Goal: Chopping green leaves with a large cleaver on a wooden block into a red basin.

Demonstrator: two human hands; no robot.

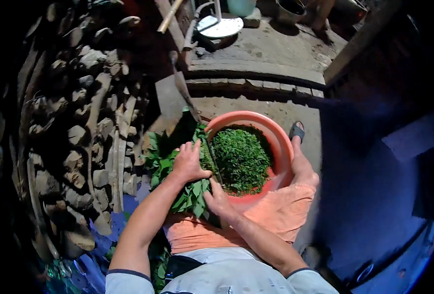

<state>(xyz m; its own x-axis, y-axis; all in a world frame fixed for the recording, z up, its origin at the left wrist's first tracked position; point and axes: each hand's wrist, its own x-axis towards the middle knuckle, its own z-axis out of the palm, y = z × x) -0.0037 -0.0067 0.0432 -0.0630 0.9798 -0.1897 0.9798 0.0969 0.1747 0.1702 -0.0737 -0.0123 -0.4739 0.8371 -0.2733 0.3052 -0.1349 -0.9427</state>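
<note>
My left hand [189,162] presses down on a thick bundle of green leaves [197,190], its fingers spread over the top. A dark, narrow blade [214,160] runs along the bundle's cut right-hand face. At the blade's near end lies my right hand [220,200], one finger reaching forward against the leaves; its grip is hidden, so whether it holds the handle is unclear. Finely chopped greens [242,158] are heaped inside a red-orange plastic tub [255,117], which sits against my orange shorts [286,207]. More leaves hang off the bundle's left side.
Stacked firewood [76,135] rises along the left. A flat board [170,93] leans beyond the bundle. Past a concrete step [255,70] stand a round white disc [220,26], a teal bucket [242,6] and a dark pot [291,10]. My sandalled foot [297,131] is right of the tub.
</note>
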